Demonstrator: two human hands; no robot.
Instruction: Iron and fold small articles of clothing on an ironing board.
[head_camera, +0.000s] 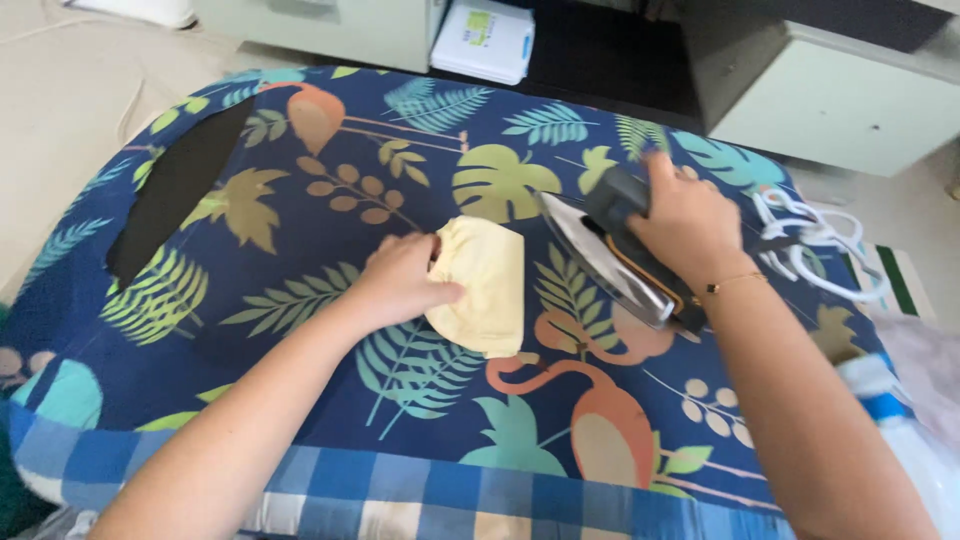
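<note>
Left hand (405, 280) lies palm-down on the left edge of a small pale yellow garment (482, 285), fingers loosely curled, thumb on the cloth, pinning it flat rather than gripping it. The garment sits near the middle of the ironing board (300, 330), which has a dark blue cover printed with leaves and flamingos; gathered edge of the garment is at the top left, under the fingertips. Right hand (690, 222) is closed around the dark handle of an iron (610, 255), full fist grip, thin bracelet at the wrist. Iron is tilted up on its side, shiny soleplate facing left toward the garment, its tip just beside the garment's upper right corner; can't tell if it's touching. White plastic hangers (815, 245) lie on the board's right edge, behind the right wrist. Blue checked cloth (400, 495) runs along the board's near edge. A white flat box (485, 40) lies on the floor beyond the board, beside pale cabinets (840, 100).
</note>
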